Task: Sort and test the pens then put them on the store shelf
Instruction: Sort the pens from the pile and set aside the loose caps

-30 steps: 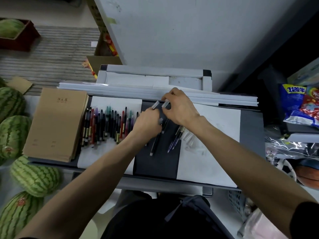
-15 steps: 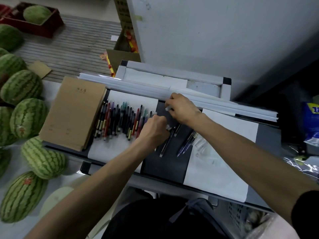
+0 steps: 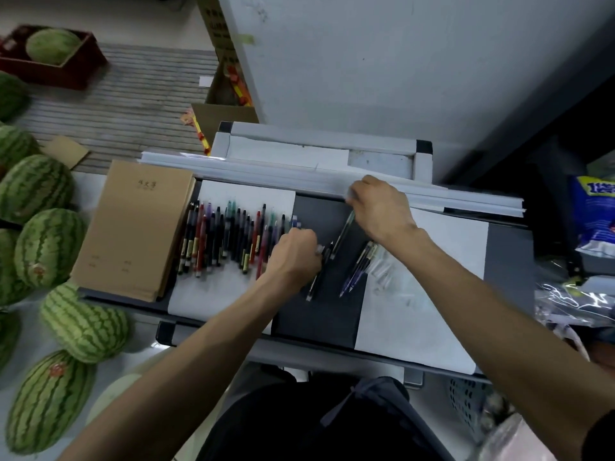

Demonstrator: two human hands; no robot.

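Note:
My right hand (image 3: 379, 211) pinches a dark greenish pen (image 3: 342, 234) by its upper end, and the pen slants down-left over the dark mat (image 3: 316, 324). My left hand (image 3: 294, 252) is curled into a fist round a pen, of which only a pale end (image 3: 319, 249) shows at the fingers. A black pen (image 3: 312, 282) lies on the mat just below that fist. A row of several coloured pens (image 3: 229, 241) lies on a white sheet (image 3: 213, 294) to the left. A few purple pens (image 3: 357, 272) and clear caps (image 3: 382, 272) lie to the right.
A stack of brown notebooks (image 3: 133, 227) sits left of the pens. Long white paper sheets (image 3: 266, 171) lie along the back edge. Watermelons (image 3: 50, 247) crowd the floor at left. Snack bags (image 3: 595, 214) and plastic wrap are at the right. A grey wall panel (image 3: 399, 61) rises behind.
My hands were close together over the mat's top; now my right hand has drawn one pen up and right, away from my left fist, which has dropped lower. The camera view shifted.

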